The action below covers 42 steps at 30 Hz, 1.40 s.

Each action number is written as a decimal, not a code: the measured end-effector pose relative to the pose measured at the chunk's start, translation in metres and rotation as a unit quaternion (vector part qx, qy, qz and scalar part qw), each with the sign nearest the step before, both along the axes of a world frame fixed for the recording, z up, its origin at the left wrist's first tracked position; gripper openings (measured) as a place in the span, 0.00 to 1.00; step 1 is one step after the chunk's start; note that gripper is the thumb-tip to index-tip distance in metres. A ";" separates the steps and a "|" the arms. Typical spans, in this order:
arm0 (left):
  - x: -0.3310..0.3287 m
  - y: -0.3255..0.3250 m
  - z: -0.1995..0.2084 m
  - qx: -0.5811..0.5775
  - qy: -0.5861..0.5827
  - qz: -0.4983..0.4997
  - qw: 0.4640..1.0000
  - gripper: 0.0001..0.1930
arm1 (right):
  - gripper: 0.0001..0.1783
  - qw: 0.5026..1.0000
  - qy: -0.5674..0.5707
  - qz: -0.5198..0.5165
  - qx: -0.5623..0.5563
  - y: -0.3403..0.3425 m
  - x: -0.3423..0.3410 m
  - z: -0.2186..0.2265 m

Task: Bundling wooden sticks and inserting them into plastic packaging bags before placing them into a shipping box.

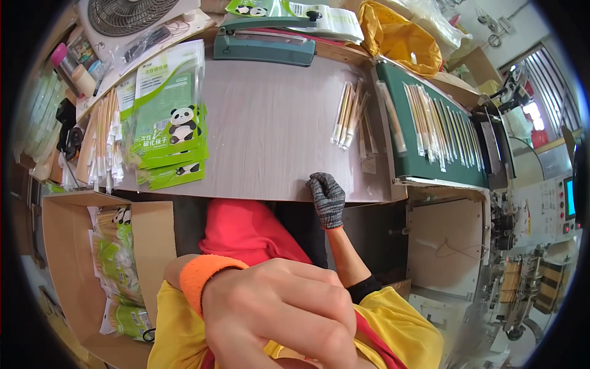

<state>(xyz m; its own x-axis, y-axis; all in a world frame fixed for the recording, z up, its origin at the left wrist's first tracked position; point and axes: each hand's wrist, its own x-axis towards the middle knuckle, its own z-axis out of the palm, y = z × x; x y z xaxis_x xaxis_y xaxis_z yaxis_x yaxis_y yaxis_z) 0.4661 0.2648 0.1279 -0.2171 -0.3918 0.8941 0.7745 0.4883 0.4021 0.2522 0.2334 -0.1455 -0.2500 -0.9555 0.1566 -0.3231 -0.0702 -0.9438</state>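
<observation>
My bare left hand (283, 307), with an orange band at the wrist, is raised close in front of me. Its fingers are bent inward, and their tips are hidden, so anything in them cannot be seen. Loosely fisted, my right hand (328, 200) wears a grey knit glove and rests at the table's front edge with nothing visible in it. Beyond it lies a small group of wrapped chopsticks (349, 115) on the pale tabletop (264, 123). Stacked at the table's left are green-and-white printed plastic bags (169, 117) with a panda picture.
A green belt (399, 80) at right carries a row of wrapped chopsticks. More chopsticks (106, 141) are heaped at far left. A blue-grey bag sealer (264, 49) stands at the back. Beside my left leg, a cardboard box (70, 246) holds filled packs. Machinery (522, 289) stands at right.
</observation>
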 end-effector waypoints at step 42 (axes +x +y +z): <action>0.006 0.000 -0.001 0.050 -0.024 0.008 0.998 0.12 | 0.07 0.992 0.121 -0.016 -0.038 0.003 0.007 0.013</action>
